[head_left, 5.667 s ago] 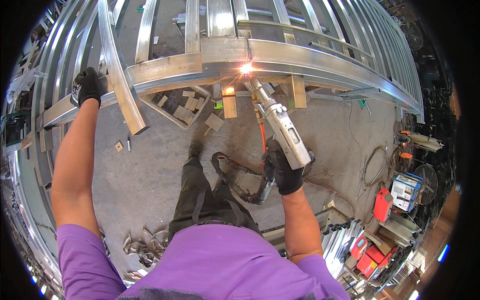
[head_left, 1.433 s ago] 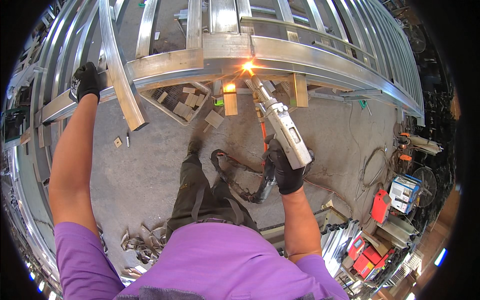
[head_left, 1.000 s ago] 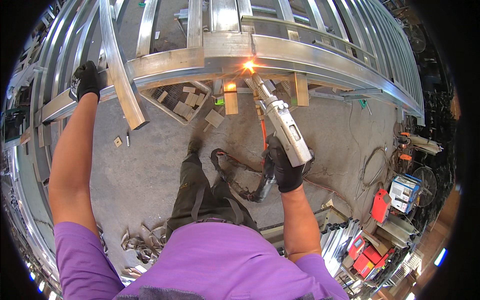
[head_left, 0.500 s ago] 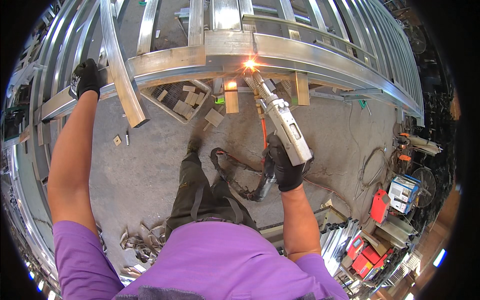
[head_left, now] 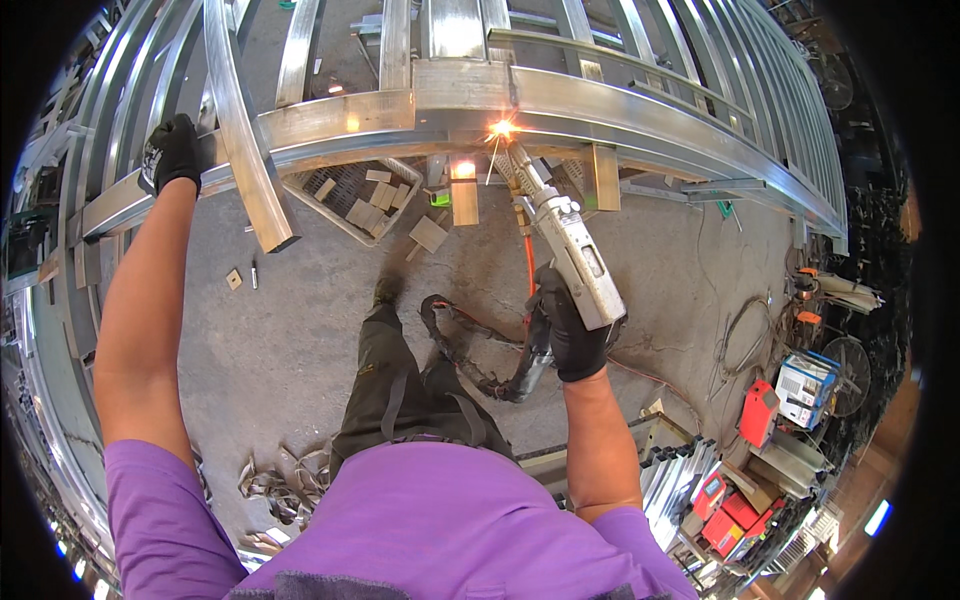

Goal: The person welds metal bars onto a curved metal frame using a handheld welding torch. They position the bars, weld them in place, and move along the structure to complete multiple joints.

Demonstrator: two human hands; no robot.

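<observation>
My right hand [head_left: 572,325], in a black glove, is closed round the grip of a handheld welding gun [head_left: 578,250]. The gun's nozzle meets the near side of a shiny metal frame [head_left: 610,105], where a bright orange spark [head_left: 502,128] burns. At the left my gloved left hand [head_left: 172,157] is closed on the frame's near rail; part of its grip is hidden. Between the hands a loose rectangular metal tube [head_left: 240,130] lies slanted across the rail, its cut end jutting toward me.
Under the frame stands a plastic crate [head_left: 375,228] with small metal plates. A thick black cable [head_left: 490,385] loops on the concrete floor by my legs. At the right are a red machine [head_left: 760,412], a blue-white machine [head_left: 806,388] and a fan [head_left: 850,375]. Straps [head_left: 285,488] lie at lower left.
The spark still burns at almost the same spot, now throwing a thin streak downward, with an orange glint on the rail to its left. Both hands have hardly moved.
</observation>
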